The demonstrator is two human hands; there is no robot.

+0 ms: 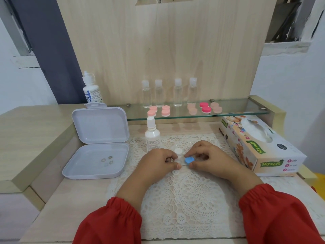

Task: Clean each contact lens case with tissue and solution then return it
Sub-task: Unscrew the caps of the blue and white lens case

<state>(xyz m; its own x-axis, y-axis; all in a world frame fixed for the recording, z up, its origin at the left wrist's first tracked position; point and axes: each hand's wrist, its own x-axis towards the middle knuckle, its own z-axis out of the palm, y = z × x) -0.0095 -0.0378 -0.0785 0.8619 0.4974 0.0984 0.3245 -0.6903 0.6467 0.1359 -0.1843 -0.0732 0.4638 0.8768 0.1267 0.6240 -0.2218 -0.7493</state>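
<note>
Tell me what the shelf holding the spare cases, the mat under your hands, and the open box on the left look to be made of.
Shelf: clear glass, apparently; greenish edge, things show through it.
Mat: white lace or crochet, possibly a vinyl imitation; openwork pattern with holes.
Open box: pale matte plastic, probably; moulded rounded corners, hinged lid.

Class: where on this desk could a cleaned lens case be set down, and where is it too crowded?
Free: the lace mat between the sleeves, and the bare wood in front of the open white box. Crowded: around the hands, the spray bottle and the tissue box.
</note>
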